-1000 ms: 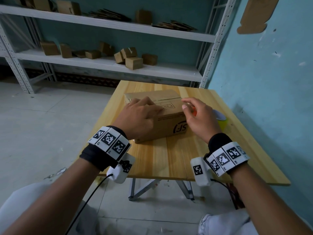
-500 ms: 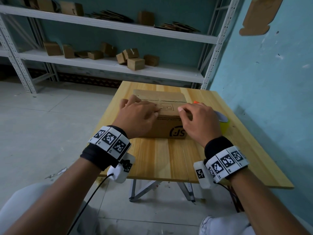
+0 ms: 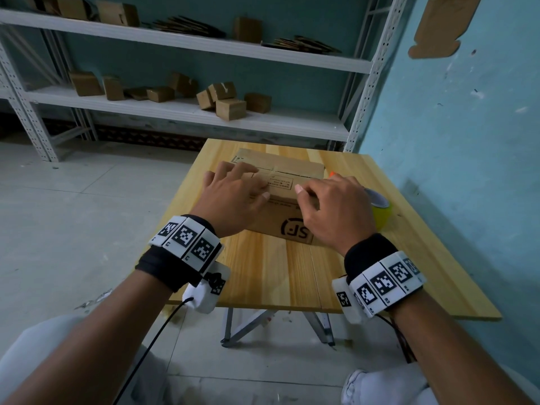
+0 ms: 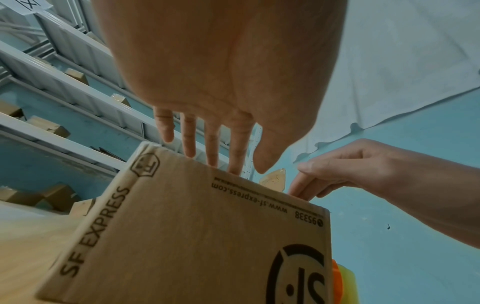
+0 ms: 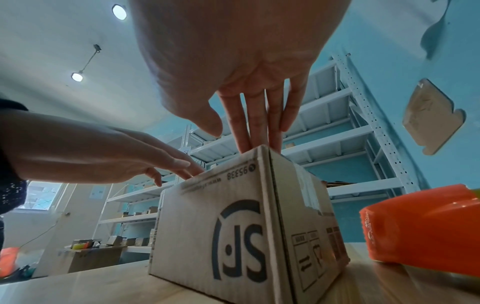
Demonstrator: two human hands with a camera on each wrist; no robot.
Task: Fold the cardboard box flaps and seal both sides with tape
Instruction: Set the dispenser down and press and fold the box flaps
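Note:
A brown cardboard box printed with an SF logo stands on the wooden table, its top flaps folded down. My left hand lies on the left part of the top, fingers straight and spread, pressing the flaps. My right hand rests on the top's right end, fingertips on the near edge. In the left wrist view the left hand's fingers reach over the box. In the right wrist view the right hand's fingers touch the box at its top corner. A yellow tape roll sits just right of the box.
An orange tape dispenser lies beside the roll, right of the box. Metal shelves with several small cardboard boxes stand behind the table. A blue wall runs close along the table's right side.
The box has turned from skewed to square, with its logo face towards me. My right hand moved from the box's right side onto its top; my left hand stayed on top.

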